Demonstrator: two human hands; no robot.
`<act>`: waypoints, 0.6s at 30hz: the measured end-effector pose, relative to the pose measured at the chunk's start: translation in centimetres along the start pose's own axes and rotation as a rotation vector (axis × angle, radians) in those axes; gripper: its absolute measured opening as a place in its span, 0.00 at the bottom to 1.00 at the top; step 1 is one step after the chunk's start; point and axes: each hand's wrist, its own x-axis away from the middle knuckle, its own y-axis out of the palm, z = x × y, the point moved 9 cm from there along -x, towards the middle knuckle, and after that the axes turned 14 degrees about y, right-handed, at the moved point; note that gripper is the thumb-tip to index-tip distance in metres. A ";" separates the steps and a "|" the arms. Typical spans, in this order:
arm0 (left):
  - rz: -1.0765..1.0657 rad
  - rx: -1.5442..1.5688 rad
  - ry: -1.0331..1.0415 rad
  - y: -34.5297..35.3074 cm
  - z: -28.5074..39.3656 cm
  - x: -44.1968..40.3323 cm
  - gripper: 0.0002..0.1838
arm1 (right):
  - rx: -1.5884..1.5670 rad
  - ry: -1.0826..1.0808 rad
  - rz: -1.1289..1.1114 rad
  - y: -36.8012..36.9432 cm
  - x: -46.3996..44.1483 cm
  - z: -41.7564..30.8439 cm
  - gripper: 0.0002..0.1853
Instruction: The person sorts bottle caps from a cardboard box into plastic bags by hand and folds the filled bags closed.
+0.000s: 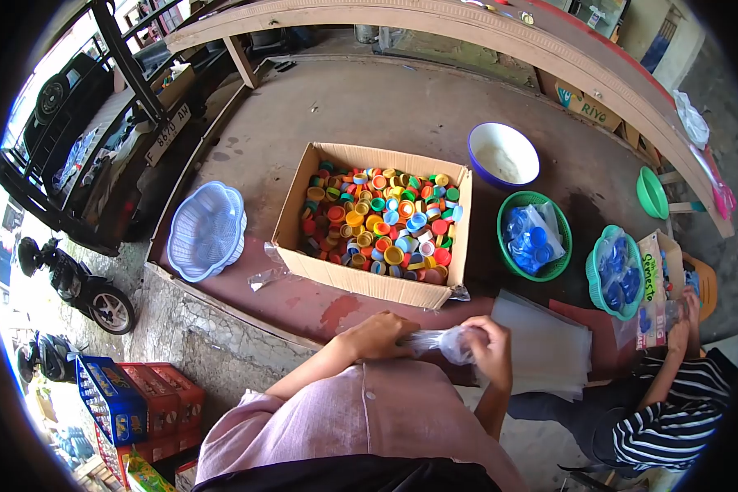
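Observation:
A crumpled clear plastic bag [444,343] is stretched between my two hands, close to my body at the table's near edge. My left hand [379,334] is closed around one end of it. The other end is gripped by my right hand [490,348], with fingers curled and slightly blurred. Just beyond them stands an open cardboard box [361,279] full of bottle caps [377,217] in many colours. A stack of flat clear plastic bags [549,348] lies to the right of my right hand. Whether anything is inside the held bag, I cannot tell.
A pale blue basket [207,232] sits left of the box. To the right are a white bowl [504,154], a green basket [535,238] and a teal basket [615,271] with bagged blue caps. A co-worker in a striped shirt [668,422] works at right. Crates [143,402] stand lower left.

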 end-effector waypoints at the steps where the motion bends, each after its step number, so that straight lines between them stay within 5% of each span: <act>1: -0.012 0.050 -0.009 -0.3 0.7 -0.3 0.17 | -0.104 0.054 0.008 -0.6 -0.2 1.2 0.04; 10: -0.011 0.055 -0.096 -0.3 -1.1 1.3 0.20 | -0.505 -0.162 0.153 -5.8 -0.3 1.0 0.06; 12: 0.081 0.111 -0.138 -0.2 -1.7 2.0 0.19 | -0.316 -0.075 0.085 -4.8 -0.8 -0.2 0.07; 14: 0.061 0.101 -0.176 0.0 -2.2 2.4 0.19 | 0.107 -0.311 0.001 -2.9 0.1 -5.5 0.20; 18: 0.023 0.060 -0.246 -0.5 -2.1 2.4 0.19 | 0.777 -0.443 0.103 3.0 1.7 -10.1 0.25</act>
